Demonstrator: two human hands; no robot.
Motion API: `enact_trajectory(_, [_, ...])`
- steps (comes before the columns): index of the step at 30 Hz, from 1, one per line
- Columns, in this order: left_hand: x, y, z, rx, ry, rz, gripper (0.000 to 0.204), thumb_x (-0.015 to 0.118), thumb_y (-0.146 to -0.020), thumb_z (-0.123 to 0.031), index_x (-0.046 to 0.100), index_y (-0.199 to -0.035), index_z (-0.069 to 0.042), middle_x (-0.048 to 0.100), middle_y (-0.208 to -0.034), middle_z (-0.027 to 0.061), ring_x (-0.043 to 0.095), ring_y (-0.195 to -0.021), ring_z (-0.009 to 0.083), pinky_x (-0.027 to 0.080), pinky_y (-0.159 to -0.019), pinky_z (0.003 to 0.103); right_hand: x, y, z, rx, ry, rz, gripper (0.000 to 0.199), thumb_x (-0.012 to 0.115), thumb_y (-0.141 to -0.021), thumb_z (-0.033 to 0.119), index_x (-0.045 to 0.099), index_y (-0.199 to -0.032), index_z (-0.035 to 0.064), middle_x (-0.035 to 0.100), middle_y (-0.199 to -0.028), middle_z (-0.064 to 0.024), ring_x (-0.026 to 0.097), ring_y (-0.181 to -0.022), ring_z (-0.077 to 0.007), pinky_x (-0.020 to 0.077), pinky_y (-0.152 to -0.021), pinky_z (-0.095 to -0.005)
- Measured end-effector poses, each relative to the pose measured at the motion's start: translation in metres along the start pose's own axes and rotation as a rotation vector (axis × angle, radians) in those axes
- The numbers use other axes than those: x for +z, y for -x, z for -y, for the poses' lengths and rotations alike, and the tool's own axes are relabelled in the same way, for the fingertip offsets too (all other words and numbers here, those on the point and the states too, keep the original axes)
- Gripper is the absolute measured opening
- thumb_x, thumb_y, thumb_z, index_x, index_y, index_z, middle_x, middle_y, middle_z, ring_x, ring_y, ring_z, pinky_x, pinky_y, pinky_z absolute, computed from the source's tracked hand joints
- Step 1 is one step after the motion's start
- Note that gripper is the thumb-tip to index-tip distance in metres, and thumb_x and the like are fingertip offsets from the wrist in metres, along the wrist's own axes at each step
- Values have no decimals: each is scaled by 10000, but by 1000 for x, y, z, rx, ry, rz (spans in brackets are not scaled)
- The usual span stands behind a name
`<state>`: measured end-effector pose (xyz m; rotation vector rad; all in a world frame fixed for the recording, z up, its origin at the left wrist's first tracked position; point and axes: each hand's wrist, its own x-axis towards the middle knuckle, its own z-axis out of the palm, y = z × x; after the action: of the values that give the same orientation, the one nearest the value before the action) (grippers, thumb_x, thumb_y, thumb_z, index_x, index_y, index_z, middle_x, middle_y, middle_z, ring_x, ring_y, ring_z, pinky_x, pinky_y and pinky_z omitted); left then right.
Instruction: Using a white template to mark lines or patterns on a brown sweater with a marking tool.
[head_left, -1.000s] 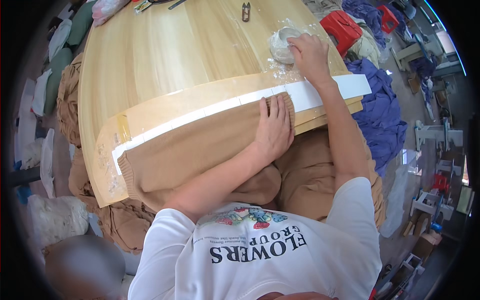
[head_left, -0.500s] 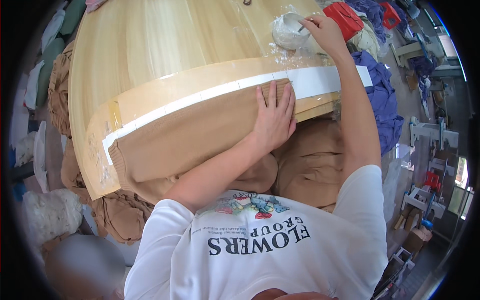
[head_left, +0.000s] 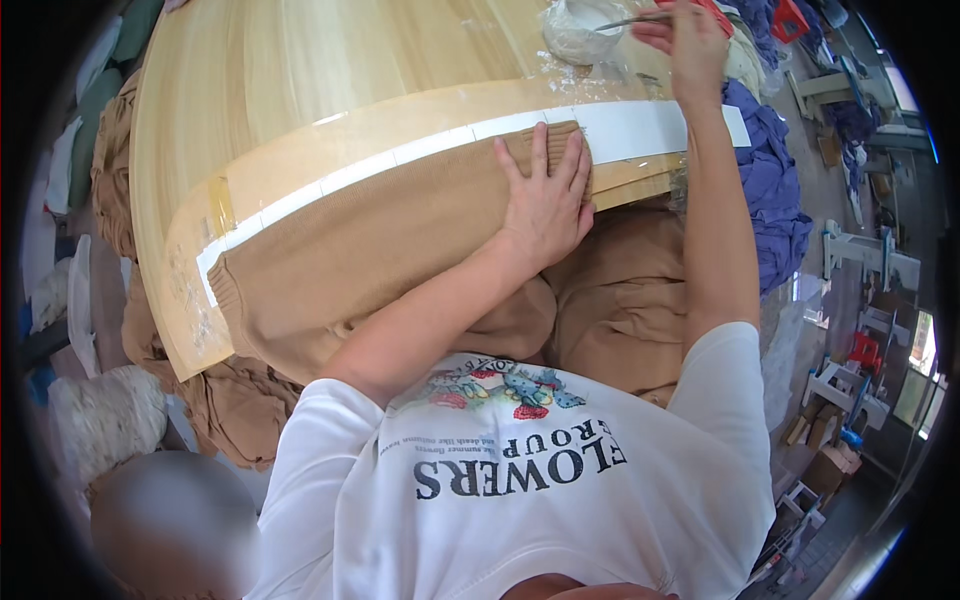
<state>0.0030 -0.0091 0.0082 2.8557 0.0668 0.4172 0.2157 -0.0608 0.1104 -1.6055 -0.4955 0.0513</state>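
Note:
My left hand [head_left: 545, 205] lies flat with spread fingers on a tan knitted garment piece [head_left: 390, 235], near its ribbed right end. The piece's far edge runs along a long white strip [head_left: 645, 132] with thin cross marks, on the table. At the far right, my right hand [head_left: 695, 45] closes round a thin metal tool [head_left: 640, 19] shaped like a small stick. Its tip reaches into a whitish bowl [head_left: 575, 40] holding something white; the tip's exact shape is unclear.
White crumbs lie on the wooden table [head_left: 300, 70] round the bowl. A red bag [head_left: 715, 12] is behind my right hand. Purple cloth [head_left: 775, 215] hangs at the right edge, and tan garments [head_left: 625, 290] heap before me. At lower left is a person's blurred head [head_left: 172, 525].
My right hand has moved farther away and right, and more of the tool shows as it tilts out of the bowl. My left hand stays on the knitted piece; the whole view has shifted slightly.

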Motion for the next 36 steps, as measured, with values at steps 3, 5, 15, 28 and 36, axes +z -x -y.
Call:
enact_trajectory(3, [2, 3, 2, 2, -5, -12, 601, 487, -801, -392, 406, -1293, -56, 316, -1387, 96, 211, -1284, 429, 127, -896, 752, -6, 34, 5, -155, -214, -167, 221, 506, -903, 170, 502, -922, -50, 624, -804, -133, 628, -682, -195, 523, -634, -291])
enact_trajectory(5, [2, 4, 5, -1, -10, -3, 599, 494, -794, -390, 416, -1284, -55, 319, -1385, 94, 219, -1280, 428, 133, -891, 755, 1, 72, 4, -99, -185, -94, 121, 499, -891, 50, 438, -942, -41, 598, -899, -191, 631, -725, -224, 550, -692, -317])
enact_trajectory(15, [3, 0, 4, -1, -9, -11, 618, 497, -785, -408, 416, -1289, -60, 345, -1349, 87, 222, -1279, 425, 137, -886, 759, 23, 149, -12, -16, -25, 23, 105, 553, -855, -13, 482, -932, -27, 606, -837, -90, 628, -762, -136, 501, -670, -224])
enact_trajectory(28, [10, 4, 1, -48, -29, -44, 570, 461, -817, -413, 435, -1276, -75, 373, -1325, 138, 286, -1266, 386, 149, -948, 711, 72, 164, 5, -20, -26, 208, 120, 585, -827, -37, 529, -932, -22, 628, -875, -85, 629, -768, -128, 493, -693, -207])
enact_trajectory(36, [36, 6, 3, -47, -505, -206, 596, 483, -778, -339, 415, -1280, -26, 374, -1334, 151, 265, -1275, 424, 178, -1003, 610, 102, 168, 8, -151, -3, 183, 103, 618, -801, -26, 547, -875, -23, 636, -768, -72, 625, -665, -114, 504, -595, -203])
